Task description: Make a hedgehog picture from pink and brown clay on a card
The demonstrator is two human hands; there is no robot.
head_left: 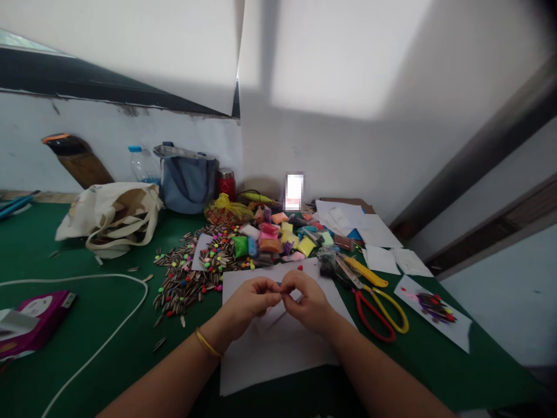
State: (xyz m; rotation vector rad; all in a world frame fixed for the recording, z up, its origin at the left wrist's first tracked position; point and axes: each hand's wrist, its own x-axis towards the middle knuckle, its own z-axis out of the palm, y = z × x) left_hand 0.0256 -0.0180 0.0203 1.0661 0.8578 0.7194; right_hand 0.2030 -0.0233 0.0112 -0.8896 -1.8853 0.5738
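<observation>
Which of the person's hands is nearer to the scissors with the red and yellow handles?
The right. The right hand is over the white paper, just left of the scissors; the left hand is farther left, beyond the right hand from them.

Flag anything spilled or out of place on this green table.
Striped seeds, mixed with small coloured balls, lie loose mostly left of the white sheet, a few near the white cable. They look spilled, though perhaps deliberately spread.
</observation>
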